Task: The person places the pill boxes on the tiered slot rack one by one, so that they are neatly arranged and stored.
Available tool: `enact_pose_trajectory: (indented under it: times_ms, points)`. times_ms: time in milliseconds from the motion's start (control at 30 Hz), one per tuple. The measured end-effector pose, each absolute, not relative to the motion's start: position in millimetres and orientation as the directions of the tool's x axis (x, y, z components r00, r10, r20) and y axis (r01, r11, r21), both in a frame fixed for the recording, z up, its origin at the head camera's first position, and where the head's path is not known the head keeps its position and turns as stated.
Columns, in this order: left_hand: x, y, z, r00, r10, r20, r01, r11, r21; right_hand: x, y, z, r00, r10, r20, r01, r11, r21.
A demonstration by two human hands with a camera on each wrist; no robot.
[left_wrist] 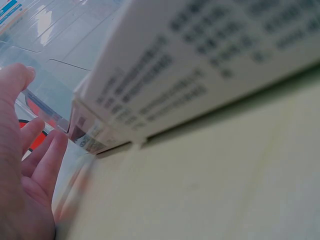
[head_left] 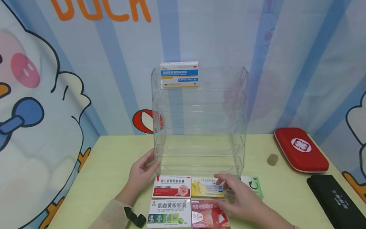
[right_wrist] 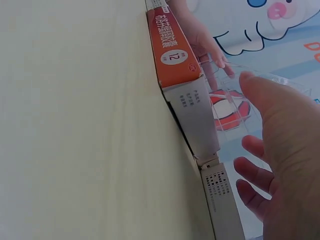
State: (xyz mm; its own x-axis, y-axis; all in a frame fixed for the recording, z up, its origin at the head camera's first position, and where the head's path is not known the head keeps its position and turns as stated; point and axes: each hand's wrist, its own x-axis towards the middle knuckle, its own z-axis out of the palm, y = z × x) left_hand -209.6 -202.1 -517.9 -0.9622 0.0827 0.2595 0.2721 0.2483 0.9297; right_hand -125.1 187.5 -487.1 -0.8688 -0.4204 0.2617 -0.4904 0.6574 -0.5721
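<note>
My left hand [head_left: 143, 170] rests at the lower left side of a clear tiered acrylic rack [head_left: 200, 156], thumb in front and fingers beside it. In the left wrist view its thumb and fingers are spread apart. Over the medicine boxes hovers my right hand [head_left: 237, 197], fingers loosely bent and holding nothing. Beneath and beside it lie a yellow-and-white box [head_left: 207, 187], a pink-red box [head_left: 210, 216] and a green-and-white box [head_left: 255, 184], partly hidden by the hand. To their left lie a red-and-white box [head_left: 171, 187] and a white box with green pictures [head_left: 168, 213].
A blue-and-white medicine box [head_left: 179, 75] stands in the rack's top tier at the left. On the table's right are a red zip case [head_left: 301, 149], a black pouch [head_left: 337, 200] and a small tan cylinder [head_left: 272, 159]. A printed curtain [head_left: 206, 31] hangs behind.
</note>
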Motion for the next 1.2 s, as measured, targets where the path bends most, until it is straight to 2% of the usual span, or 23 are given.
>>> enact_pose_trajectory:
  times_ms: [400, 700, 933, 1200]
  points:
    - [-210, -204, -512, -0.969, 0.080, 0.234, 0.246, 0.260, 0.934, -122, 187, -490, -0.843, -0.478, 0.247, -0.534, 0.690, -0.489]
    - [-210, -204, -516, -0.963, 0.085, 0.258, 0.271, 0.237, 0.933, -122, 191, -483, -0.832, -0.534, 0.151, -0.543, 0.726, -0.422]
    - [-209, -203, -516, -0.964, 0.083, 0.252, 0.265, 0.240, 0.934, -122, 193, -476, -0.831, -0.555, 0.038, -0.521, 0.754, -0.400]
    - [-208, -202, -517, -0.965, 0.085, 0.247, 0.260, 0.242, 0.935, -121, 193, -473, -0.812, -0.583, -0.028, -0.531, 0.758, -0.378]
